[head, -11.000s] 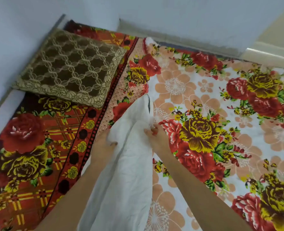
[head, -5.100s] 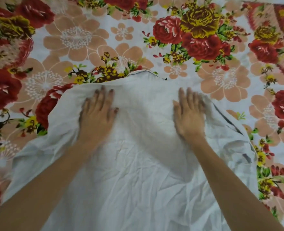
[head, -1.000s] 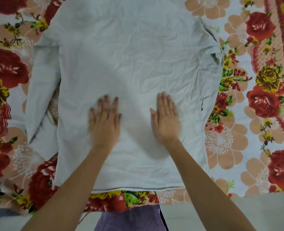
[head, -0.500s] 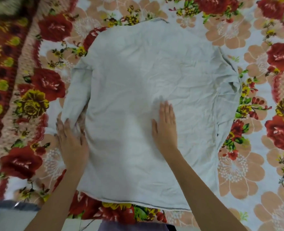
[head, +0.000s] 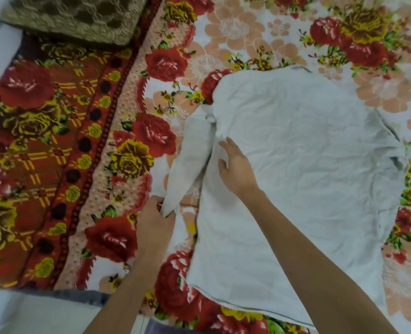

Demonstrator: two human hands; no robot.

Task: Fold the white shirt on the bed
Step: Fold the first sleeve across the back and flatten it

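Note:
The white shirt (head: pixel 303 169) lies spread flat and creased on the floral bedsheet (head: pixel 248 32), collar end away from me, hem near the bed's front edge. Its left sleeve (head: pixel 190 160) stretches down and outward from the shoulder. My left hand (head: pixel 155 220) is pinched shut on the cuff end of that sleeve. My right hand (head: pixel 236 165) rests flat, fingers apart, on the shirt body just beside the sleeve seam. The right sleeve (head: pixel 392 150) is bunched at the shirt's far right edge.
A brown patterned pillow (head: pixel 74 18) lies at the top left on a red floral blanket (head: pixel 38 145). The bed's front edge and pale floor (head: pixel 30 314) show at the bottom left. A wall edge shows at the far left.
My left hand has closed on the sleeve cuff and drawn the sleeve out straight. My right hand slid left toward the sleeve seam. The view shifted left, showing the pillow.

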